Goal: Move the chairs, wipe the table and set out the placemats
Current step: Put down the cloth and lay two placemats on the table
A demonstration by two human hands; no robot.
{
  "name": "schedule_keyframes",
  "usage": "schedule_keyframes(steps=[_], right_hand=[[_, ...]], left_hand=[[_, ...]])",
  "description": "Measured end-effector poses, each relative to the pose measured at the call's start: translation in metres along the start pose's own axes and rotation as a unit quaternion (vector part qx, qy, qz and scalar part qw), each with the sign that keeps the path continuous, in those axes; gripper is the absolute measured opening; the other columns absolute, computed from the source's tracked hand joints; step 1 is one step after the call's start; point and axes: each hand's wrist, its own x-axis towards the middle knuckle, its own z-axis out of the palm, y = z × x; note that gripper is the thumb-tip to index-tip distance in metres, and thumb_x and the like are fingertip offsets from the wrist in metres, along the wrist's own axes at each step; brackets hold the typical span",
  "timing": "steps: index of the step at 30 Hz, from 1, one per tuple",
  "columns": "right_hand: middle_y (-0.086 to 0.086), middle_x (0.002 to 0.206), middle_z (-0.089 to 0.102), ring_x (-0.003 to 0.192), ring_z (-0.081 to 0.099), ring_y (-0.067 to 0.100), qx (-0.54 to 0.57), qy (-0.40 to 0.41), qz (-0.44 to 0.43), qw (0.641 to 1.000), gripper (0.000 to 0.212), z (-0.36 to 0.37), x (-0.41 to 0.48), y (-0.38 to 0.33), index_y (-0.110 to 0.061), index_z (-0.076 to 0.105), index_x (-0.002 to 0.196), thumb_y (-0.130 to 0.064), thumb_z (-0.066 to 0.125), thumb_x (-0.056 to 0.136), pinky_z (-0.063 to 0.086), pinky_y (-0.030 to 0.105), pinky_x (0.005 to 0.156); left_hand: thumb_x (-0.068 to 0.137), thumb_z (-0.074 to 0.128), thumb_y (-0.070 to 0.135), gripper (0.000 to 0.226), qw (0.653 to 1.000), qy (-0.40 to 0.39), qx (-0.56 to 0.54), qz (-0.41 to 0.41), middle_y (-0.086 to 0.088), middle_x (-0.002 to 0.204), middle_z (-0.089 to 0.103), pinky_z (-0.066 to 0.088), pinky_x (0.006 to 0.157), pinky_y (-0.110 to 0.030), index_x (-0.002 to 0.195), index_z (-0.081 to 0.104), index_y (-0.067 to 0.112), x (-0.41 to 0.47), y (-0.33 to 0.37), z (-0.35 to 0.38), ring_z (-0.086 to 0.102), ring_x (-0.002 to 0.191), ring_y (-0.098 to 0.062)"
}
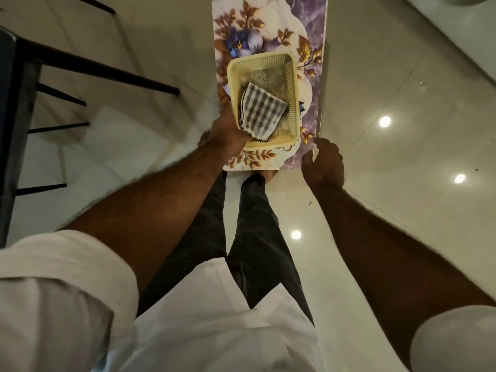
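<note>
I look down at a stack of floral placemats [271, 30], purple, white and gold, held flat in front of me above the floor. On it sits a pale yellow plastic basket [264, 61] with a folded grey-and-white checked cloth [261, 111] inside. My left hand [228, 132] grips the left side of the placemats and the basket's near-left corner. My right hand [323, 162] holds the near-right corner of the placemats. A dark chair [88, 65] stands at the left, its legs and rungs blurred.
Glossy pale floor tiles [402, 130] reflect ceiling lights at the right. A dark table edge or chair frame [13, 130] runs along the left border. My legs in dark trousers [257, 237] and my bare feet are below the placemats.
</note>
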Motion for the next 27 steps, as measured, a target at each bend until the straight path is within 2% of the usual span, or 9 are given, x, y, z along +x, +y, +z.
schedule_keyframes(steps=[2,5,8,11,14,17,20,24,27], right_hand=[[0.012,0.147,0.064,0.135,0.061,0.035,0.017,-0.001,0.014,1.0,0.045,-0.003,0.0,0.003,-0.018,0.061,0.151,-0.028,0.063,0.107,0.05,0.047,0.114],[0.013,0.151,0.063,0.138,0.06,0.037,0.034,-0.021,0.034,0.999,0.05,-0.009,0.001,0.006,-0.017,0.058,0.154,-0.03,0.066,0.106,0.049,0.048,0.115],[0.017,0.155,0.059,0.142,0.057,0.039,0.053,-0.053,0.059,0.995,0.06,-0.013,0.007,0.007,-0.013,0.051,0.158,-0.032,0.07,0.104,0.048,0.047,0.116],[0.021,0.156,0.058,0.143,0.056,0.042,0.085,-0.092,0.097,0.987,0.072,-0.008,0.02,0.01,-0.009,0.046,0.16,-0.031,0.077,0.099,0.048,0.048,0.116],[0.021,0.162,0.052,0.147,0.053,0.042,0.137,-0.118,0.139,0.974,0.082,0.004,0.033,0.014,-0.007,0.038,0.163,-0.035,0.081,0.098,0.046,0.047,0.118],[0.02,0.168,0.045,0.15,0.05,0.041,0.213,-0.12,0.179,0.953,0.09,0.02,0.046,0.016,-0.004,0.032,0.166,-0.041,0.08,0.1,0.047,0.046,0.118],[0.023,0.164,0.048,0.144,0.054,0.042,0.281,-0.098,0.206,0.932,0.085,0.03,0.053,0.015,0.001,0.032,0.165,-0.04,0.074,0.104,0.051,0.043,0.105],[0.015,0.15,0.063,0.125,0.069,0.037,0.361,-0.097,0.238,0.896,0.083,0.04,0.063,0.024,-0.001,0.046,0.159,-0.026,0.09,0.093,0.059,0.037,0.082],[0.016,0.124,0.077,0.093,0.078,0.029,0.383,-0.143,0.23,0.883,0.058,0.039,0.061,0.032,0.0,0.068,0.133,-0.024,0.095,0.088,0.063,0.031,0.06]], left_hand=[[0.081,0.07,0.053,0.107,0.999,0.013,-0.022,0.026,-0.004,0.16,0.055,0.046,0.123,-0.053,0.172,0.02,0.028,-0.035,0.026,-0.021,0.056,0.145,-0.032],[0.09,0.078,0.035,0.083,0.998,0.036,-0.022,0.053,-0.001,0.147,0.063,0.058,0.11,-0.054,0.162,0.04,0.026,-0.075,0.044,-0.048,0.063,0.134,-0.026],[0.097,0.078,0.022,0.062,0.995,0.056,-0.002,0.082,0.006,0.129,0.064,0.064,0.097,-0.052,0.152,0.049,0.022,-0.107,0.054,-0.07,0.065,0.124,-0.02],[0.098,0.077,0.018,0.059,0.991,0.07,0.012,0.111,0.01,0.132,0.064,0.063,0.096,-0.04,0.151,0.05,0.023,-0.132,0.055,-0.084,0.063,0.123,-0.014],[0.098,0.075,0.012,0.062,0.99,0.076,-0.001,0.116,0.014,0.133,0.064,0.063,0.084,-0.028,0.152,0.049,0.029,-0.148,0.054,-0.09,0.063,0.118,-0.008],[0.097,0.076,0.011,0.059,0.99,0.081,-0.02,0.112,0.018,0.128,0.064,0.068,0.083,-0.036,0.146,0.052,0.034,-0.153,0.046,-0.09,0.065,0.115,-0.004],[0.097,0.077,0.012,0.057,0.991,0.083,-0.037,0.099,0.02,0.123,0.065,0.069,0.085,-0.045,0.133,0.05,0.046,-0.154,0.036,-0.088,0.069,0.116,-0.009],[0.099,0.076,0.012,0.061,0.991,0.092,-0.032,0.092,0.019,0.127,0.063,0.069,0.084,-0.041,0.143,0.048,0.043,-0.157,0.026,-0.085,0.069,0.119,-0.012],[0.099,0.076,0.012,0.061,0.992,0.087,-0.034,0.088,0.018,0.129,0.062,0.069,0.085,-0.043,0.145,0.047,0.041,-0.158,0.019,-0.084,0.068,0.123,-0.016]])
